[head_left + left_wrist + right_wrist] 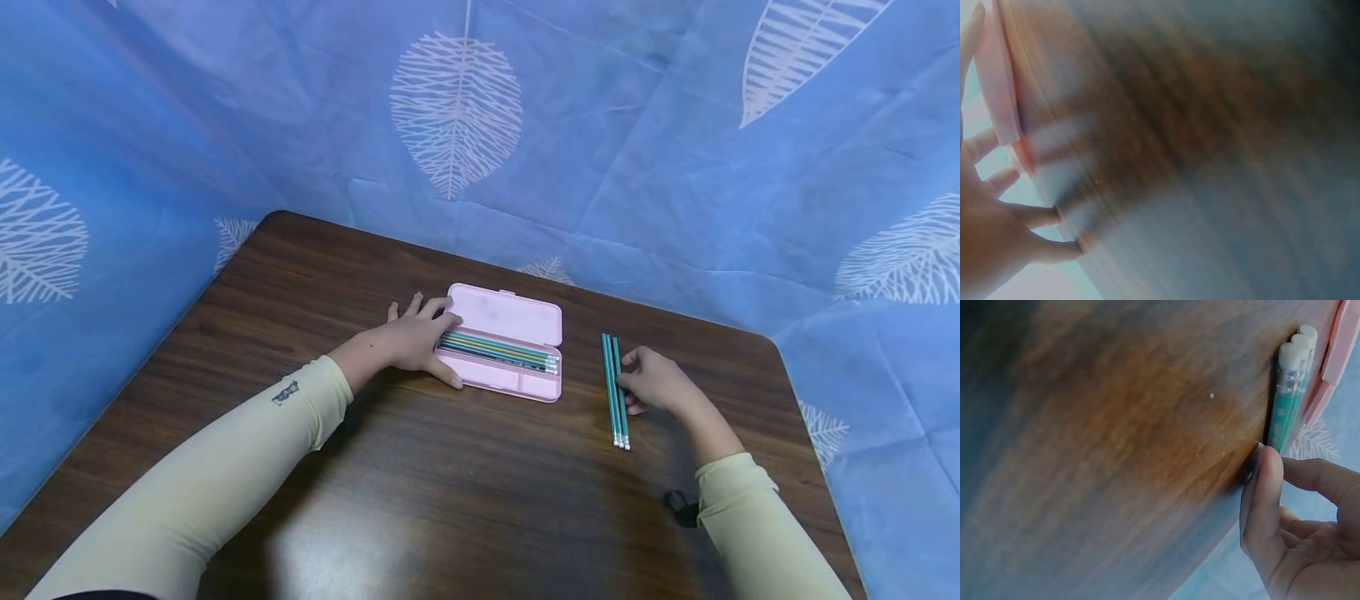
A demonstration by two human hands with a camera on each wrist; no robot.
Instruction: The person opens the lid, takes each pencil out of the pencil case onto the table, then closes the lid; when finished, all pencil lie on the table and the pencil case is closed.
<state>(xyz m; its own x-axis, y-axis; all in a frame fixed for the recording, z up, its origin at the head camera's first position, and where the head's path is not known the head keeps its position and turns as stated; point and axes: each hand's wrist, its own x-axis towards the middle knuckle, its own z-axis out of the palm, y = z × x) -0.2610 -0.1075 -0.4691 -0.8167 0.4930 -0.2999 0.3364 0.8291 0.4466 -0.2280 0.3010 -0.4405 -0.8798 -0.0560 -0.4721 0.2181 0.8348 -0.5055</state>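
Pencils point(615, 390), teal with white eraser ends, lie side by side on the dark wooden table point(420, 483) in the head view, to the right of an open pink pencil case point(504, 342). The right hand point(656, 381) rests beside them with its fingers curled, the fingertips touching the shafts about midway along; whether it pinches them or only touches them cannot be told from here. The left hand point(411, 340) lies flat at the left end of the case, fingers spread and fairly straight, the thumb along the front edge and the fingertips at the rim of the tray. Inside the tray lie several more pencils point(498, 350) in a row. Both arms wear pale yellow sleeves point(217, 475). Blue cloth point(675, 167) with white leaf prints stands behind the table.

Left wrist view is heavily blurred: the left hand point(991, 225) shows at the lower left with fingers spread and straight on the wood, the pink case point(1007, 94) just beyond them.

Right wrist view shows the eraser ends of the pencils point(1290, 394) on the table edge-on, with the right hand point(1297, 531) below them, its thumb tip against the shafts and the other fingers loosely curled behind. The pink case point(1338, 350) shows at the upper right.
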